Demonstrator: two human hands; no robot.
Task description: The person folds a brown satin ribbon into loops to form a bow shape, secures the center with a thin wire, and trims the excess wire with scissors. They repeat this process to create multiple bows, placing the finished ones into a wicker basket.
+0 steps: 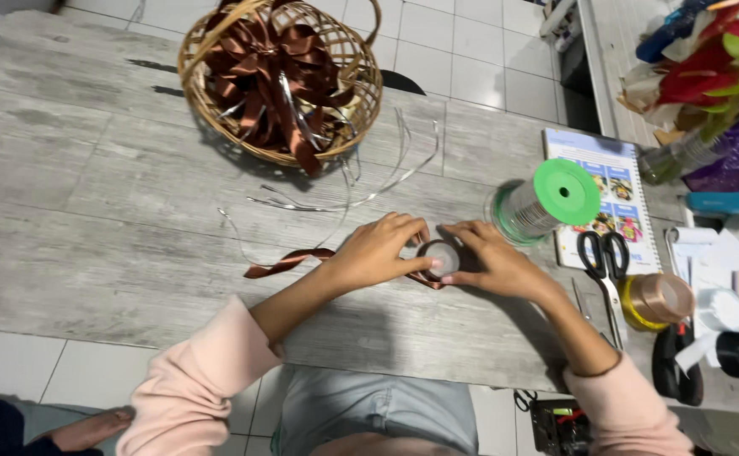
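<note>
At mid-frame on the worktop (91, 194), both hands pinched a small ribbon roll (442, 258) between them, left hand (378, 251) and right hand (489, 262) equally close, brown ribbon (289, 263) trailing leftward.

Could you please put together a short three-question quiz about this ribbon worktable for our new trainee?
1. True or false: the basket holds a brown bow.
2. What do the left hand and right hand hold between them?
3. Which lies nearest the scissors: A) basket, B) booklet, C) brown bow?

Key: 1 true; 2 a small ribbon roll; 3 B.
</note>
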